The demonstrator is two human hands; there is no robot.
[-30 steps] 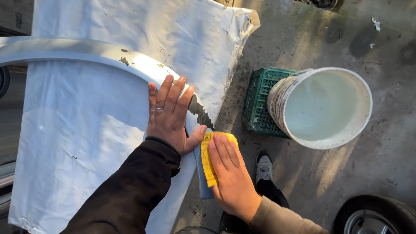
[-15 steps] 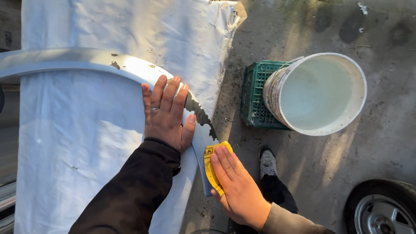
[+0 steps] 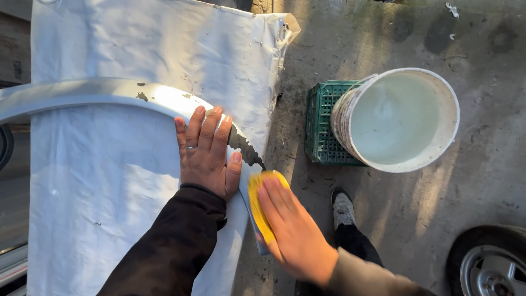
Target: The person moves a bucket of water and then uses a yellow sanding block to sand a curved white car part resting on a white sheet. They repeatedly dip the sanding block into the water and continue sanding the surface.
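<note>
The left hand [image 3: 205, 153] lay flat, palm down, on a curved silver-grey body panel [image 3: 109, 93], its fingers [image 3: 193, 125] stretched out straight and slightly apart, clamped on nothing, a ring showing on one of them. The panel arched across a white cloth [image 3: 142, 49] that covered the surface beneath it, and its paint was chipped and flaking in dark patches, most plainly at the narrow end [image 3: 247, 151] just beyond the left hand's fingertips. The right hand [image 3: 293, 233] pressed a yellow sanding pad [image 3: 262, 205] against the lower end of that panel, just beside the left hand's thumb; its fingers lay flat and close together over the pad, holding it down against the panel rather than curling around it, and the hand was somewhat blurred. A thin blue edge showed under the pad at its lower end. Both arms wore long sleeves, the left dark brown and the right a lighter tan. On the concrete floor [image 3: 394, 33] to the right stood a green plastic crate [image 3: 323, 126], and a white bucket [image 3: 402, 118] with a stained outer wall rested tilted against it, its pale inside facing the camera. A grey shoe [image 3: 344, 208] stood on the floor below the crate, and part of a car wheel [image 3: 487, 263] showed in the lower right corner.
</note>
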